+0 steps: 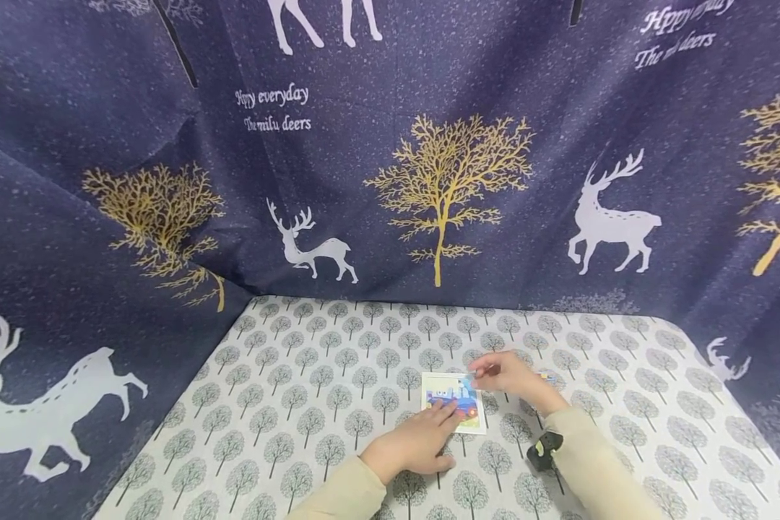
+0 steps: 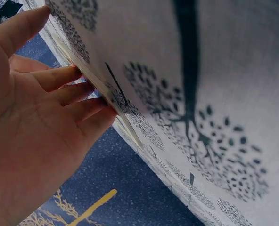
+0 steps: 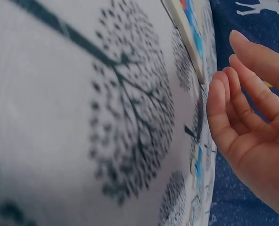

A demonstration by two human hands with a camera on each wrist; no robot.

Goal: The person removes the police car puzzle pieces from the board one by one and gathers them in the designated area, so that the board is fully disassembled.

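Note:
A small picture board [image 1: 453,425] with a pale raised frame lies flat on the cloth; its picture shows a blue vehicle with eyes and a red wheel. My left hand [image 1: 417,442] rests its straight fingertips on the board's lower left part, covering some of the picture. The left wrist view shows the left fingers [image 2: 66,94] extended onto the board's edge. Over the upper right corner hovers my right hand [image 1: 507,375], fingers loosely bent. Nothing shows between thumb and fingers of the right hand [image 3: 252,108] in the right wrist view. Light blue shows beside its fingertips in the head view.
A small colourful piece [image 1: 546,377] lies on the table just beyond the right wrist. The tabletop is covered by a white cloth [image 1: 266,433] printed with grey trees. Dark blue curtains [image 1: 377,180] with deer and golden trees hang behind and at the sides.

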